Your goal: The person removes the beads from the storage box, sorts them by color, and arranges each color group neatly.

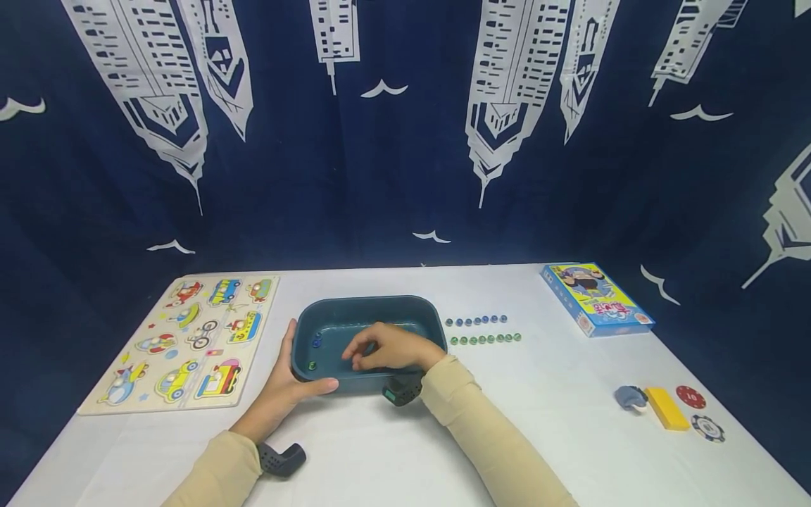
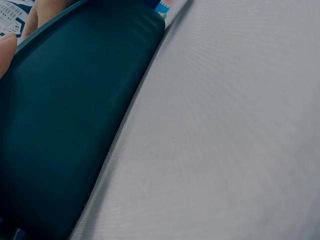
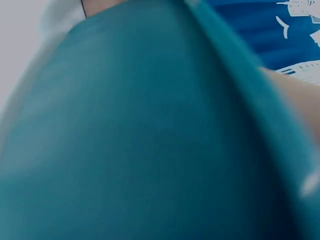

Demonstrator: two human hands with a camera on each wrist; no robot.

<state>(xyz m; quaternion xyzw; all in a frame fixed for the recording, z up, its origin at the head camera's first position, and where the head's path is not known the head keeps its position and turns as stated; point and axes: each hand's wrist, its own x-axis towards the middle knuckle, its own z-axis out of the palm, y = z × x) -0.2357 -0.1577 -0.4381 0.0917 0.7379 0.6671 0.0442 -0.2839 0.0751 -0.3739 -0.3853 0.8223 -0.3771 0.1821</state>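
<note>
A dark teal rectangular tub (image 1: 367,384) stands on the white table. My left hand (image 1: 283,384) holds its left front corner, the thumb along the front rim and the fingers against the left side. Inside the tub, near its left end, lie blue marbles (image 1: 316,343) and a green marble (image 1: 312,365). My right hand (image 1: 389,346) reaches over the front rim into the tub with bent fingers pointing left; whether anything is between the fingertips is hidden. To the tub's right lie a row of several blue marbles (image 1: 477,320) and a row of several green marbles (image 1: 486,339).
A wooden picture puzzle board (image 1: 184,345) lies at the left. Toward the back right is a blue and yellow box (image 1: 595,299). At the right lie a grey object (image 1: 630,397), a yellow block (image 1: 667,408), a red chip (image 1: 690,397) and a black-and-white chip (image 1: 707,428).
</note>
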